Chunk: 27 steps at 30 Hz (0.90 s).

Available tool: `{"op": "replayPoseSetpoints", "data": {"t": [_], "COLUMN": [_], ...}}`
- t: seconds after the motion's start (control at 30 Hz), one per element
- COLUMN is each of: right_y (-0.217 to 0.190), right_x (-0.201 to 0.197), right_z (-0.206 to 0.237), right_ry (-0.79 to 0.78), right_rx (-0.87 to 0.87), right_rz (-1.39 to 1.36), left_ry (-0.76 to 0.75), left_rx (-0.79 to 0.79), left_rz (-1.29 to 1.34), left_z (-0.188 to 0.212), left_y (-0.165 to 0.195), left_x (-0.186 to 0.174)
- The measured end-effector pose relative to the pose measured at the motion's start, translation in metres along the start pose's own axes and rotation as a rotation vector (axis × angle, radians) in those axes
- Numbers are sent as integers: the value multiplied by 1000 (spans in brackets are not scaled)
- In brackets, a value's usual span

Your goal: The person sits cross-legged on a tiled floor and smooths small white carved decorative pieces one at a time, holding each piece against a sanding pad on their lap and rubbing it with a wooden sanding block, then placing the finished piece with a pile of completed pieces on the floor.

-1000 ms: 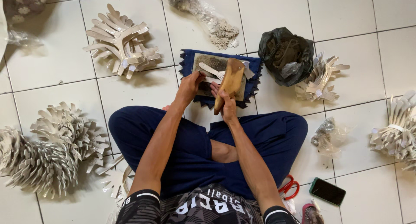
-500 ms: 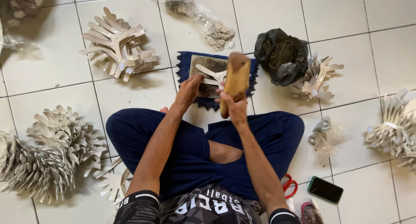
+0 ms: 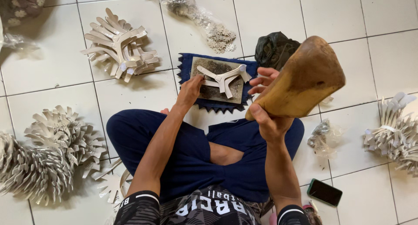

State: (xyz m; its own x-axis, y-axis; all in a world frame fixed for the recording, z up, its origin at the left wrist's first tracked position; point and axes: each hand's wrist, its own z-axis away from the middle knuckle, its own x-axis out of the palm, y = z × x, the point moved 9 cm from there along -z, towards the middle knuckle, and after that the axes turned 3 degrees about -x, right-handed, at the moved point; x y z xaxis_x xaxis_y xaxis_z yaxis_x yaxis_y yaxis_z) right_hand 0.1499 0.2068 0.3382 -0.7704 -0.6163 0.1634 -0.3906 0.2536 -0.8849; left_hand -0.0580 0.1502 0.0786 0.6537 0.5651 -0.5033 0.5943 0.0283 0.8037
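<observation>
- Our right hand (image 3: 266, 120) lifts the wooden block (image 3: 300, 79), grip closed tight around it.
- Our left hand (image 3: 190, 91) presses the white cutout (image 3: 223, 77) flat on the pad (image 3: 215, 91), fingers open.
- Finished bundles (image 3: 117, 44) lie on the floor; this piece isn't hit yet.

You sit on a white tiled floor (image 3: 65, 72). On it lie a blue cloth (image 3: 185, 64), stacks of pale cut-outs (image 3: 119, 44), a black bag (image 3: 274, 48), clear plastic bags (image 3: 196, 11) and a phone (image 3: 324, 192).
</observation>
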Motion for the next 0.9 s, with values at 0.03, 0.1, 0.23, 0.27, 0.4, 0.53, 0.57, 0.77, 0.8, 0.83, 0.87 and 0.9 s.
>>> {"op": "replayPoseSetpoints", "data": {"t": [0.03, 0.1, 0.23, 0.27, 0.4, 0.53, 0.57, 0.77, 0.8, 0.83, 0.87, 0.9], "right_y": [-1, -2, 28, 44, 158, 200, 209, 215, 217, 224, 231, 236], "right_x": [-1, -4, -5, -6, 11, -16, -27, -7, 5, 13, 22, 29], "right_z": [3, 11, 32, 37, 62, 96, 112, 128, 132, 138, 144, 148], "right_ry": [15, 41, 131, 163, -167, -41, -3, -431, -526, -610, -694, -775], "right_rx": [11, -10, -89, -104, 286, 446, 576, 351, 285, 291, 295, 287], "right_rz": [13, 18, 8, 10, 865, 702, 628, 855, 911, 956, 1000, 1044], "left_ry": [-10, -24, -34, -30, -86, -85, -88, 370, 374, 375, 376, 371], "left_rx": [-4, 0, 20, 28, 94, 161, 140, -691, -689, -698, -704, -742], "left_rz": [-6, -10, -15, -21, -46, -242, -281, 885, 860, 835, 811, 793], "left_z": [0, -1, 0, 0, 0, -8, -6, 15, 16, 23, 29, 36], "left_y": [1, 5, 11, 12, 10, 9, 10, -67, -67, -66, -64, -64], "left_x": [0, 0, -1, -1, 5, 11, 12, -37, -45, -52, -55, -55]}}
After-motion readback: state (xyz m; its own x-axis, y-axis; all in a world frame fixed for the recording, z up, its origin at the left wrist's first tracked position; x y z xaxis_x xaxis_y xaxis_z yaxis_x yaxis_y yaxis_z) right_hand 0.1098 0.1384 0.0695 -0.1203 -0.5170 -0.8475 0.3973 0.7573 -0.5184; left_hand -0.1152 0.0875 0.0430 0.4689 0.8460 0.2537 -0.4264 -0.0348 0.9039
